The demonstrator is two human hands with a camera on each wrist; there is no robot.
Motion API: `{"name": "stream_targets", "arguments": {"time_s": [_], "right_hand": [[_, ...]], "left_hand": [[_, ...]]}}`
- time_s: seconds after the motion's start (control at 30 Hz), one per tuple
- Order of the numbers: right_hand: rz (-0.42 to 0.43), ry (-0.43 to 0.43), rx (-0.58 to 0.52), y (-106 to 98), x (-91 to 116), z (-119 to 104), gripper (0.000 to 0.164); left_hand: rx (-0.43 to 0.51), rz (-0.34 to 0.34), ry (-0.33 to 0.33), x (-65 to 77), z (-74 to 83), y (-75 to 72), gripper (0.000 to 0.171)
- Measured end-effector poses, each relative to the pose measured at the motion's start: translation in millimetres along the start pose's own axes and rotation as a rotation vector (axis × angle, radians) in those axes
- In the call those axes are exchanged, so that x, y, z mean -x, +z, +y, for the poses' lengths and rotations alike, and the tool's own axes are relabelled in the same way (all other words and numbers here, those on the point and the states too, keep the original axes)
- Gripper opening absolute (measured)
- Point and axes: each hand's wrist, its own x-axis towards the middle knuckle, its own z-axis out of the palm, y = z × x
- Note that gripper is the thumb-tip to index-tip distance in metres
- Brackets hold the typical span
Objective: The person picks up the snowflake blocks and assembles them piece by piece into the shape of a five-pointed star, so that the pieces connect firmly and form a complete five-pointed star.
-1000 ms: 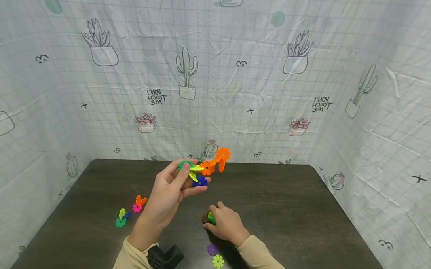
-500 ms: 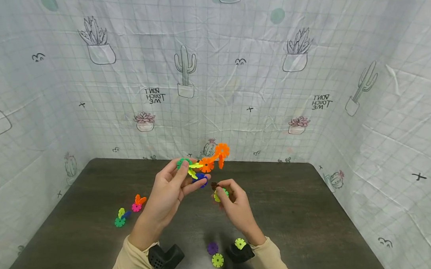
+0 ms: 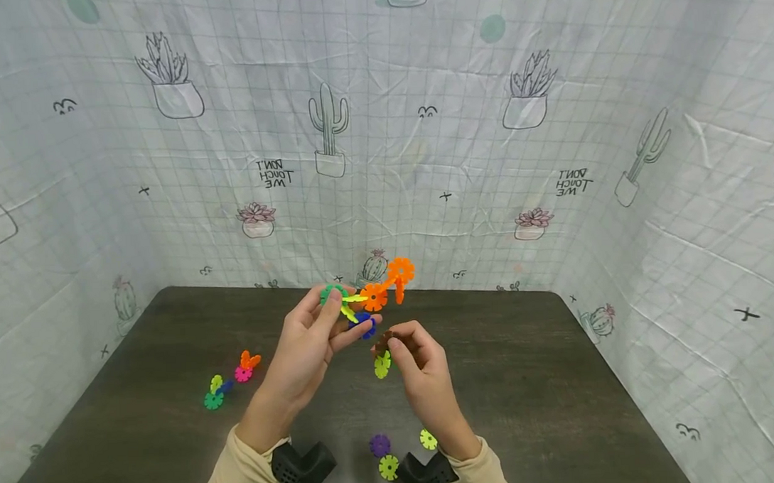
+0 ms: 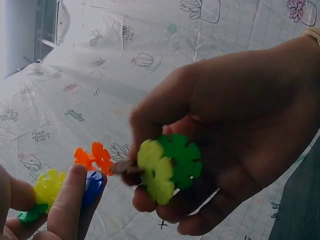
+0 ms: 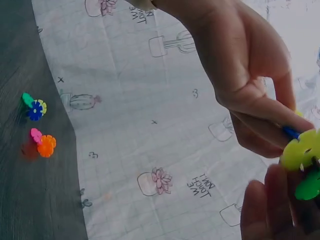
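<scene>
My left hand [image 3: 304,351] grips a joined group of notched plastic flower discs, its thumb on the green disc [image 3: 331,296]. Yellow discs, a blue disc [image 3: 364,326] and linked orange discs [image 3: 373,297] extend to the right. Close below that, my right hand [image 3: 426,375] pinches a brown flower disc [image 3: 384,342]. Joined to it are a yellow disc [image 4: 156,171] and a green disc [image 4: 186,162], both plain in the left wrist view. The brown disc's edge is near the blue one, partly covered by fingers.
On the dark table [image 3: 526,379] lie a purple disc [image 3: 380,445] and two yellow-green discs, one by the right wrist. At the left sit a green, yellow and blue cluster [image 3: 214,399] and a pink and orange cluster [image 3: 243,373]. Patterned cloth [image 3: 383,142] surrounds the table.
My right hand has lifted the brown, yellow and green discs off the table towards the left hand, then turned them so the yellow one hangs below. The left hand has stayed nearly still.
</scene>
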Motion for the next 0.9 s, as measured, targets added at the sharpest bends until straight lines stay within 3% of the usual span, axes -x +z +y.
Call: {"name": "stream_targets", "arguments": {"time_s": [0.2,0.57,0.73,0.9], "right_hand": [[0.123,0.007,0.097,7.2,-1.4,-1.5,0.010],[0.220,-0.171,0.222,8.0,-1.9,-7.0,0.009],[0.228,-0.228,0.259,5.4,-0.5,-9.2,0.010],[0.288,-0.172,0.289,-5.8,2.9,-14.1,0.004]], "left_hand": [[-0.035,0.032,0.015,1.0,-4.4,3.2,0.040],[-0.254,0.109,0.060,3.7,-3.9,5.8,0.030],[-0.224,0.102,0.049,3.4,-3.6,3.9,0.031],[-0.187,0.097,0.055,3.1,-2.5,1.2,0.031]]}}
